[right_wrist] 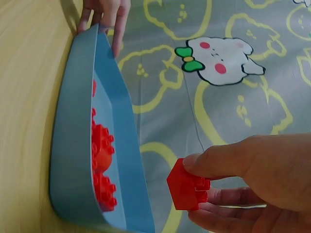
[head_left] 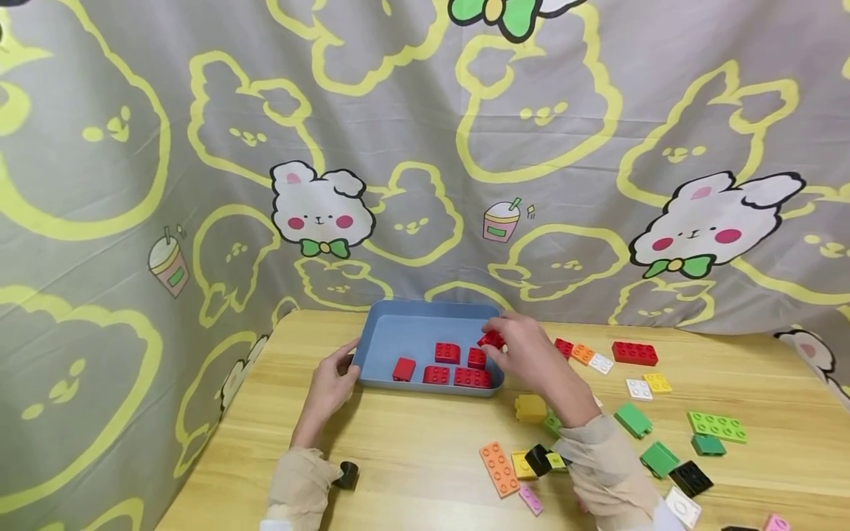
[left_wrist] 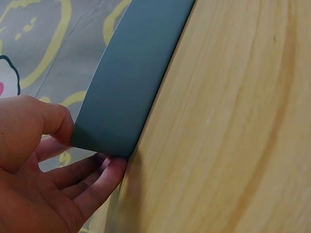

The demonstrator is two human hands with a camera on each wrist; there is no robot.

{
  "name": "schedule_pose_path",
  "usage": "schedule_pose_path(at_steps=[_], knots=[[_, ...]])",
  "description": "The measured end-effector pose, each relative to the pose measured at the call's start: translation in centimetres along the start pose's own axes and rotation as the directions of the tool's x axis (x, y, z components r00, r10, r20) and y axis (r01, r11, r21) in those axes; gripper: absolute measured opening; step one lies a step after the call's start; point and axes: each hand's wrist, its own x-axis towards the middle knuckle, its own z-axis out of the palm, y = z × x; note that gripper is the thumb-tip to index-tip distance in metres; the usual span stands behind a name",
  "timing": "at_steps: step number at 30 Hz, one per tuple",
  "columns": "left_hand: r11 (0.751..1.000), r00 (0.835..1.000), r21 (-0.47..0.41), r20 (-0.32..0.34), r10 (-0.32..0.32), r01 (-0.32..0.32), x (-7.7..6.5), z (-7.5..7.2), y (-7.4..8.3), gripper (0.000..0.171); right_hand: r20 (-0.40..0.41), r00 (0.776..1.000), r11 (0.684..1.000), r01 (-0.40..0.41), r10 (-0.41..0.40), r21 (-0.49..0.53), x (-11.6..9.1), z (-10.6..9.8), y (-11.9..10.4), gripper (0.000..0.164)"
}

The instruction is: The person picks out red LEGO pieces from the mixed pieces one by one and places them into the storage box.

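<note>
A blue-grey tray (head_left: 398,328) stands at the back of the wooden table, with several red toy bricks (head_left: 447,352) along its front and right part. My left hand (head_left: 334,378) grips the tray's left end; in the left wrist view its thumb and fingertips (left_wrist: 114,167) meet the tray's corner (left_wrist: 109,131). Over the tray's right end, my right hand (head_left: 524,346) pinches a red toy brick (right_wrist: 182,189) between thumb and fingers. That brick is tilted, its studs facing the palm in the right wrist view, raised beside the tray wall (right_wrist: 73,141).
Loose bricks lie on the table's right side, among them a long red one (head_left: 634,352), a lime green one (head_left: 717,426) and an orange one (head_left: 499,469). A small black object (head_left: 347,475) lies by the left wrist. A patterned curtain (head_left: 412,133) hangs behind the table.
</note>
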Motion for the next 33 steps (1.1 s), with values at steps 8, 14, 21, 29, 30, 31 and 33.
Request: schedule_pose_path(at_steps=[8, 14, 21, 29, 30, 31, 33], knots=[[1.0, 1.0, -0.024, -0.01, -0.012, 0.011, 0.2, 0.0, -0.1, 0.053, 0.023, 0.998, 0.997, 0.055, -0.054, -0.045, 1.9, 1.1, -1.5, 0.022], [0.999, 1.0, -0.03, -0.005, -0.025, 0.025, 0.2, 0.0, -0.1, 0.052, 0.07, 0.996, 0.997, 0.057, -0.053, -0.043, 3.3, 2.0, -2.7, 0.024], [0.999, 1.0, -0.031, 0.002, -0.029, 0.029, 0.3, 0.0, 0.0, 0.053, 0.111, 0.98, 0.98, 0.174, -0.163, -0.096, 5.1, 3.6, -3.9, 0.022], [0.999, 1.0, -0.028, 0.005, -0.023, 0.023, 0.3, 0.1, -0.1, 0.053, 0.214, 0.963, 0.978, 0.188, -0.166, -0.086, 6.2, 5.1, -4.0, 0.024], [0.999, 1.0, -0.028, 0.004, -0.023, 0.023, 0.3, 0.1, -0.1, 0.053, 0.22, 0.961, 0.979, 0.188, -0.167, -0.081, 6.3, 5.2, -4.0, 0.025], [0.999, 1.0, -0.029, 0.002, -0.024, 0.024, 0.3, 0.1, -0.1, 0.053, 0.223, 0.96, 0.979, 0.189, -0.169, -0.071, 6.4, 5.4, -3.9, 0.025], [0.999, 1.0, -0.031, 0.002, -0.025, 0.025, 0.2, 0.1, -0.1, 0.053, 0.228, 0.957, 0.978, 0.198, -0.18, -0.058, 6.6, 5.7, -3.7, 0.025]])
